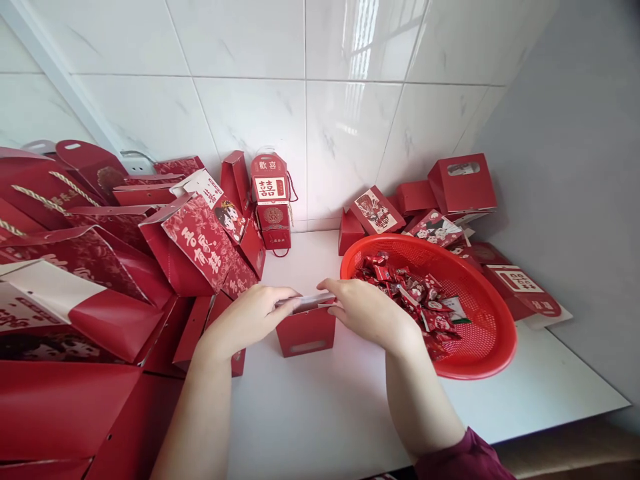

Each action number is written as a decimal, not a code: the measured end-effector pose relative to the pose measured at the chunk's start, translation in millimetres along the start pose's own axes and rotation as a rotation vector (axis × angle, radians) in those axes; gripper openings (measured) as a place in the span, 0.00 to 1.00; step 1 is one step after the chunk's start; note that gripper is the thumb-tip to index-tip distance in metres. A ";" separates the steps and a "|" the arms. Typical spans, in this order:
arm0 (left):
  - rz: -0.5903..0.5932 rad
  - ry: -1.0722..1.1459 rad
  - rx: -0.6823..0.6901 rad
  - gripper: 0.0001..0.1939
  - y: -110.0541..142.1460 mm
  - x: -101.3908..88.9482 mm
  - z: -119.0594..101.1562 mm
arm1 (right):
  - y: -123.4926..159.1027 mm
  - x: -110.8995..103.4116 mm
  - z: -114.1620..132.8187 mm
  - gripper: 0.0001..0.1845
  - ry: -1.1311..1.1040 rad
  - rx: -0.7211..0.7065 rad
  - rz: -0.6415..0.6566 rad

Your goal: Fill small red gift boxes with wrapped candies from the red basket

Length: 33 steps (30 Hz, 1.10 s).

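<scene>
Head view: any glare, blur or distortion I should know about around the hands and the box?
Head view: window glare streaks the wall tiles, not the work area; the left hand, right hand and small red box are evenly lit and sharp; tile lines bow toward the edges from the wide lens; the red basket casts only soft shadow.

A small red paper gift box (pixel 306 330) stands upright on the white worktop, near the middle and closer to my front edge than to the tiled back edge. Its top flaps are pale inside and pressed together. A slim, pale slot-shaped mark shows low on its front face.
</scene>
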<state>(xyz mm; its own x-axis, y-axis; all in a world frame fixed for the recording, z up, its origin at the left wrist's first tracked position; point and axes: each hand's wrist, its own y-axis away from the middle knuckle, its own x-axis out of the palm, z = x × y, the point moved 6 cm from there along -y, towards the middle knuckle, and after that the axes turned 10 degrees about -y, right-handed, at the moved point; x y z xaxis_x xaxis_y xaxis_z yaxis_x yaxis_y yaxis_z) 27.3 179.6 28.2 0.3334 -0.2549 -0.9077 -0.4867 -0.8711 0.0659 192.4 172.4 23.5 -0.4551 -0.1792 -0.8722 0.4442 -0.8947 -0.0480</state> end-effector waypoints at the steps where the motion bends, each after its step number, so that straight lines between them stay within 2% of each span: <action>1: 0.025 0.014 -0.007 0.15 -0.2 2.1 1.5 | -2.8 2.0 0.2 0.13 0.037 0.007 0.011; 4: 0.060 -0.002 -0.013 0.12 -1.6 7.8 6.6 | -8.4 5.0 2.1 0.11 0.127 0.009 0.029; 7: 0.029 -0.024 -0.011 0.13 -3.3 10.3 9.9 | -8.5 3.6 7.4 0.11 0.116 -0.005 0.014; 11: -0.022 0.003 -0.014 0.13 -2.8 10.5 9.1 | -4.1 2.3 19.0 0.25 0.016 -0.097 0.006; 13: -0.028 -0.005 -0.016 0.13 -1.5 10.5 7.6 | -2.5 3.3 21.4 0.29 0.039 -0.129 0.007; 16: -0.004 -0.053 -0.020 0.13 0.9 13.6 6.4 | -2.1 8.0 19.7 0.25 0.102 -0.149 0.041; 20: -0.019 -0.119 -0.043 0.11 3.7 22.2 7.6 | -5.8 12.7 11.7 0.15 0.057 -0.096 0.068; 22: -0.054 -0.145 -0.079 0.08 4.9 26.6 9.4 | -8.9 15.0 9.1 0.13 0.056 -0.065 0.078; 26: -0.122 -0.051 -0.088 0.14 9.5 32.2 7.6 | -12.5 17.9 8.2 0.13 0.076 -0.027 0.071; 29: -0.178 0.001 -0.077 0.18 17.5 34.4 3.1 | -10.2 18.8 9.2 0.13 0.061 -0.056 0.074; 33: -0.308 -0.083 -0.181 0.20 37.9 43.9 -0.6 | -2.5 18.7 8.2 0.13 0.019 -0.131 0.118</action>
<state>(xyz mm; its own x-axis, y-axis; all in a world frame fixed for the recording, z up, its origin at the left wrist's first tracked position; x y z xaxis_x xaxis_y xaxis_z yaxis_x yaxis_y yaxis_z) 23.9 135.1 -8.9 0.3714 0.0594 -0.9266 -0.2206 -0.9637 -0.1502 176.5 167.9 11.4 -0.3797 -0.2704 -0.8847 0.5912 -0.8065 -0.0072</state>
